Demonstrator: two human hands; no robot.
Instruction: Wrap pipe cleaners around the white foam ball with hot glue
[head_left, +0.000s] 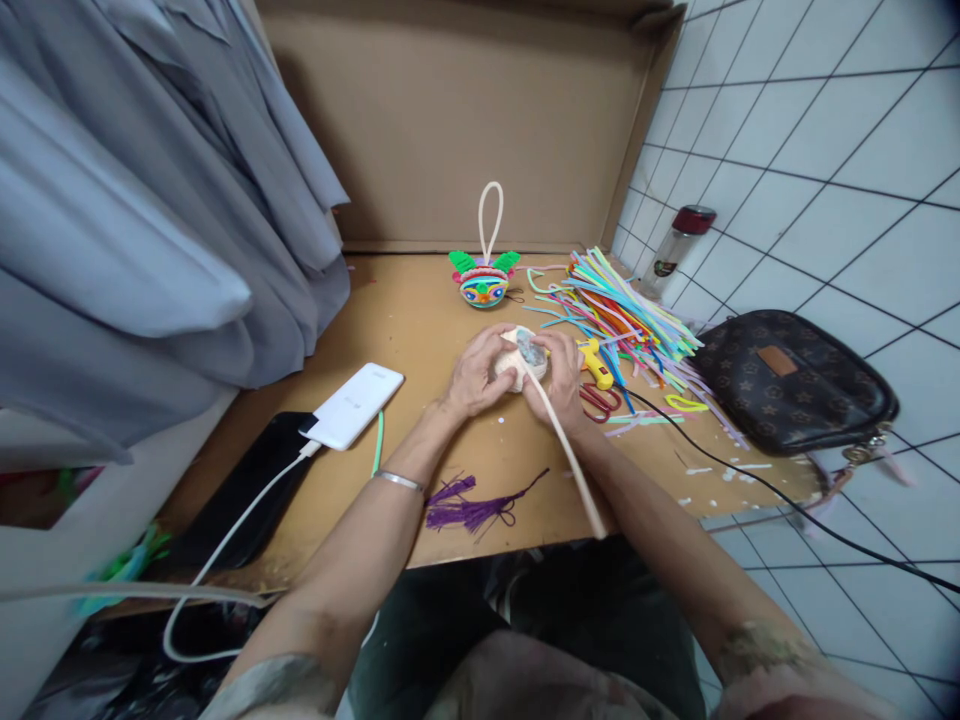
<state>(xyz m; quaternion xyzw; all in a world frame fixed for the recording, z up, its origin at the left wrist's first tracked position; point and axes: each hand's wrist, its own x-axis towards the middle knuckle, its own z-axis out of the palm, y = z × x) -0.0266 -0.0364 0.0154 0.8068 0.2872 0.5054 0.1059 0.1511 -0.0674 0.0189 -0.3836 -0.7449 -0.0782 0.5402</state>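
Note:
Between my two hands is a small round cream-coloured ball with a grey-blue patch on its upper right. My left hand curls around its left side, thumb pressed on the front. My right hand closes on the ball's right side, fingertips at the grey patch. A long cream pipe cleaner runs from the ball past my right hand toward the table's front edge. What the right thumb touches is partly hidden. Just right of that hand lie a yellow glue gun and red-handled scissors.
Behind stands a colourful animal-head ornament with a cream loop. At right are a pile of coloured pipe cleaners, a brown bag and a bottle. Purple tassels, a white power bank and a black cable lie nearer.

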